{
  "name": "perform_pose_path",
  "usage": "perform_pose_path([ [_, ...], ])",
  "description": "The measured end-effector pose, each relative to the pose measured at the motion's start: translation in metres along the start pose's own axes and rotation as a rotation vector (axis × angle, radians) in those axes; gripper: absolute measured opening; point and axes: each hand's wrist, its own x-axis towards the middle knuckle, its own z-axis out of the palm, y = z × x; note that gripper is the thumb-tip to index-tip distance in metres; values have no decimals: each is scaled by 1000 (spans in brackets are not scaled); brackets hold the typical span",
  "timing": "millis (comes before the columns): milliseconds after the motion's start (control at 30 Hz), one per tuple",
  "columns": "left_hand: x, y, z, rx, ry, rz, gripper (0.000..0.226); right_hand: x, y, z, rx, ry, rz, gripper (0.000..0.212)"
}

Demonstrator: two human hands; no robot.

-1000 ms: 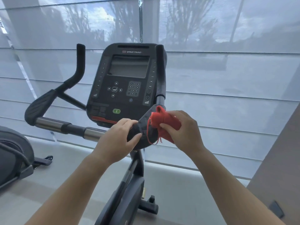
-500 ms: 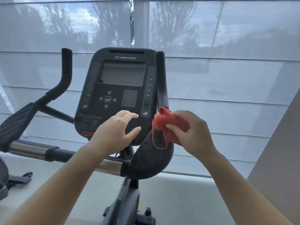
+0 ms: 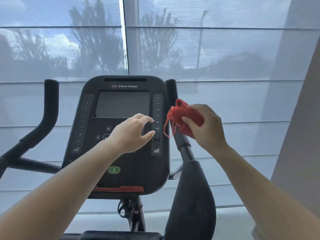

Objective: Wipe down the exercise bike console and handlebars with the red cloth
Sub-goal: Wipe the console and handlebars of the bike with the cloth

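Head view: the black console (image 3: 138,170) of the exercise bike fills the middle, facing the camera, with a dark screen (image 3: 122,103) in its upper half and a green button (image 3: 114,170) low on its face. A red strip (image 3: 119,188) runs along the console's bottom edge.

The left hand (image 3: 131,134) is in front of the console, just below the screen. Its fingers are spread and loosely bent, with thumb and forefinger apart, and it holds nothing. Whether the fingertips touch the console face cannot be told.

The right hand (image 3: 207,129) is just right of the console, level with its right-hand column of numbers. It grips the red cloth (image 3: 185,115), which is bunched between thumb and fingers. The cloth overlaps the right handlebar (image 3: 171,90), the black upright post close beside the console's right edge; whether it presses on the post cannot be told. A loose thread (image 3: 167,130) hangs from the cloth in a loop, beside the console's right edge.

Lower right of the console, a broad black arm pad (image 3: 190,196) runs down from that post. The left handlebar (image 3: 51,108) stands well left of the console, untouched.

Behind the console hangs a pale translucent window blind (image 3: 225,101), with dim shapes of trees showing through it. A plain wall (image 3: 303,135) is far to the console's right
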Motion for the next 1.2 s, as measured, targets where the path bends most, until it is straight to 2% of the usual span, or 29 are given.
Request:
perform_pose_path([
  [167, 38, -15, 3, -41, 70, 30, 40, 46, 0, 18, -55, 50, -50, 27],
  [300, 66, -35, 13, -4, 22, 9, 44, 83, 3, 25, -89, 77, -125, 31],
  [433, 85, -52, 32, 2, 21, -13, 54, 92, 14, 34, -132, -71, -168, 51],
  [533, 94, -56, 50, 47, 21, -5, 63, 90, 23, 36, -130, -80, -189, 56],
  [733, 95, -68, 95, 168, 4, 13, 68, 88, 26, 33, -131, -94, -200, 57],
  [1000, 94, -81, 123, 242, 193, 68, 67, 58, 37, 26, -141, -148, -109, 47],
  [1200, 92, -81, 126, 231, 223, 95, 65, 69, 28, 27, -167, 2, -145, 42],
])
